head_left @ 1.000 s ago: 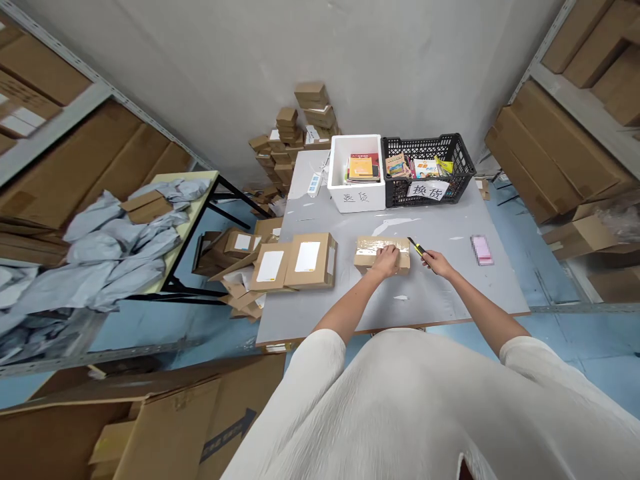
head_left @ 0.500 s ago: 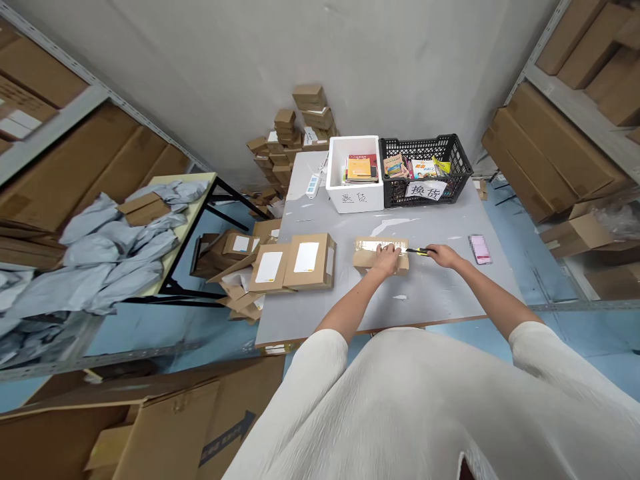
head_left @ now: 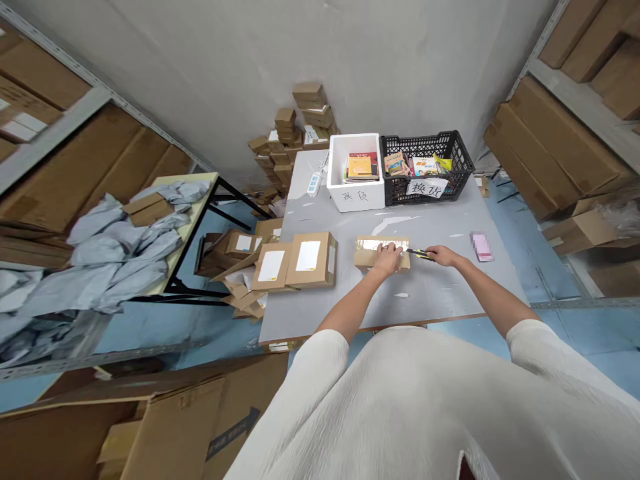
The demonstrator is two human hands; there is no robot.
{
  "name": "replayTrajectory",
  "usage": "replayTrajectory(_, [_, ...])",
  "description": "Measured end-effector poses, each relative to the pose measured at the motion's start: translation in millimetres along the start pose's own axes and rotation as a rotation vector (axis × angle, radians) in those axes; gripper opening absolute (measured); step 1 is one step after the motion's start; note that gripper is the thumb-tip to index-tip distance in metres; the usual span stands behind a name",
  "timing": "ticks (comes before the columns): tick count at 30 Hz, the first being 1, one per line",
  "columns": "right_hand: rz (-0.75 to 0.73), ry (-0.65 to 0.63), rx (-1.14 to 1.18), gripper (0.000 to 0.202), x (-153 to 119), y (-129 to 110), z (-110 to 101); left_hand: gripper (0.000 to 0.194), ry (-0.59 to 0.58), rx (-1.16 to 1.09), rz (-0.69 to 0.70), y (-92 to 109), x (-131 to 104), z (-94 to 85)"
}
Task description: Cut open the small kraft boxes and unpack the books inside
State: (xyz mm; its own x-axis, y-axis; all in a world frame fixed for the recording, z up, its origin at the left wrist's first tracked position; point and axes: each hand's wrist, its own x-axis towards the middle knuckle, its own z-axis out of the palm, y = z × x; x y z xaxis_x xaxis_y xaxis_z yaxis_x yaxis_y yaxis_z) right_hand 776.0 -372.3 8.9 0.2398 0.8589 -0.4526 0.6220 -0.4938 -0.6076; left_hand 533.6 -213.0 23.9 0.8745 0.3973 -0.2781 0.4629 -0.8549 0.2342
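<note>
A small cardboard box point(head_left: 367, 259) with glossy tape along its top lies on the grey table point(head_left: 360, 310) in front of me. My left hand point(head_left: 389, 259) rests on top of this box, fingers spread and pressing on it. A black and yellow utility knife point(head_left: 421, 254) is gripped in my right hand point(head_left: 442, 256), its tip pointing left at the box's right end. Whether the blade has entered the tape is too small to tell.
Left on the table are two labelled cardboard boxes point(head_left: 315, 261). At the back stand a white foam box point(head_left: 356, 200) and a black crate point(head_left: 450, 190), both with books. A phone point(head_left: 481, 247) lies right. Grey mailing bags point(head_left: 107, 250) cover a side table.
The knife has tilted slightly in my right hand, its tip staying at the box's right end. My left hand keeps its place on the box. The whole view has shifted a little.
</note>
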Motion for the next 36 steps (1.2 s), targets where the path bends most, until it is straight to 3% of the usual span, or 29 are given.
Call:
replayTrajectory(12, [0.027, 0.011, 0.132, 0.024, -12, -10, 18, 0.067, 0.021, -0.031, -0.007, -1, 1, 3.2])
replayTrajectory(16, [0.142, 0.118, 0.227, 0.022, -23, -1, 11, 0.081, 0.0, -0.069, 0.001, -2, -1, 3.5])
replayTrajectory(21, [0.124, 0.164, 0.315, 0.023, -34, -1, 10, 0.05, 0.142, -0.13, -0.044, -7, 4, -0.4])
replayTrajectory(25, [0.03, 0.213, 0.19, 0.031, -40, -11, 14, 0.048, 0.192, -0.122, -0.094, -10, 15, -3.8])
replayTrajectory(30, [-0.104, 0.278, -0.114, 0.04, -42, -21, 19, 0.06, 0.168, -0.089, -0.097, -12, 30, 3.9])
replayTrajectory(36, [-0.105, 0.237, -0.397, 0.045, -43, -26, 23, 0.069, 0.114, -0.084, -0.097, -11, 40, 8.3])
